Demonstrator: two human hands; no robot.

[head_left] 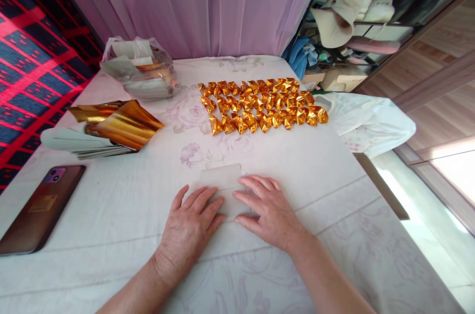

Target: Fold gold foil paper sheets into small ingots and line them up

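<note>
A sheet of pale grey paper [227, 184] lies on the table in front of me, a fold line running across it. My left hand [193, 222] rests on its left side, fingers spread and pressing down. On the right side lies my right hand [265, 212], its fingers also apart and flat. Both hands partly cover the sheet. Beyond them, several folded gold foil pieces [263, 103] stand in three rows. To the left sits a stack of gold foil paper [124, 126] with pale grey backs, some sheets curled.
A clear plastic bag [163, 69] with more sheets stands at the back left. A brown phone [44, 205] lies at the left edge. A white plastic bag [378, 123] hangs beside the table's right edge. Shelves [371, 22] with shoes stand behind, right of a purple curtain [208, 7].
</note>
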